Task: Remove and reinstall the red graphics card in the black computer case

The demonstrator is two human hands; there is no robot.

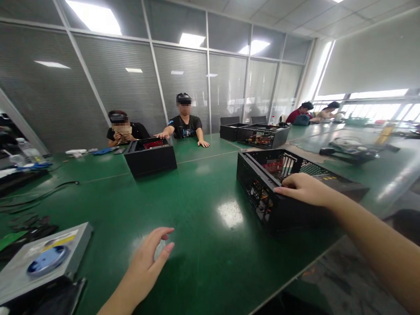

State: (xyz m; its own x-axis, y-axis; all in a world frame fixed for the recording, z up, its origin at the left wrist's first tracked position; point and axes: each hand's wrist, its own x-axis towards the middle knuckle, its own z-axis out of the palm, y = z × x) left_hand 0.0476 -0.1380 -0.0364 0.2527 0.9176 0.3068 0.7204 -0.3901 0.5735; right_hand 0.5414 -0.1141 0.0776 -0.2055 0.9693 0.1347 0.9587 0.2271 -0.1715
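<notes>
A black computer case (252,188) lies on the green table to my right, its upper side uncovered. Red parts and pale slot covers show inside it. My right hand (302,188) grips the near edge of this case, fingers curled over the rim and partly hidden. Over the tabletop, left of the case, my left hand (148,258) holds nothing. Its thumb and fingers are apart.
Across the table, a person (186,124) rests a hand on another black case (151,159). More open cases (262,135) stand farther back. An optical drive (44,259) with a blue round piece on top lies at the near left, with cables (35,195) behind it.
</notes>
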